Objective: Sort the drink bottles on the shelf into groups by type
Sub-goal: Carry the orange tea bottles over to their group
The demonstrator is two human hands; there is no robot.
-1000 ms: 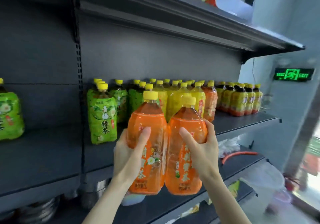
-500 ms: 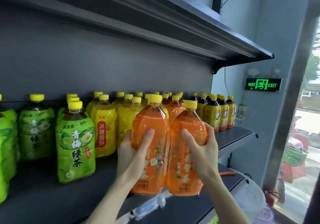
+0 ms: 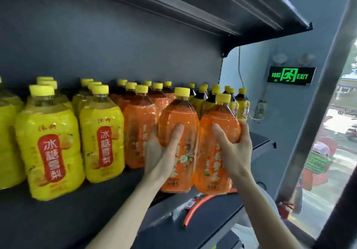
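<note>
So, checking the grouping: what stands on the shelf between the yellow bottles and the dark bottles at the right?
A group of orange bottles stands there, as the head view shows.

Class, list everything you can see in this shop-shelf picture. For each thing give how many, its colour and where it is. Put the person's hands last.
yellow bottles: several, count unclear, yellow with red labels, left part of the shelf
shelved orange bottles: several, orange, right of the yellow ones
dark bottles: several, dark drink with yellow labels, back right
left orange bottle: one, orange with yellow cap, at the shelf front
right orange bottle: one, orange with yellow cap, beside it
shelf: one, dark grey, under the bottles
upper shelf: one, dark grey, overhead
exit sign: one, green, right wall
hose: one, orange, lower shelf
left hand: grips the left orange bottle
right hand: grips the right orange bottle
</note>
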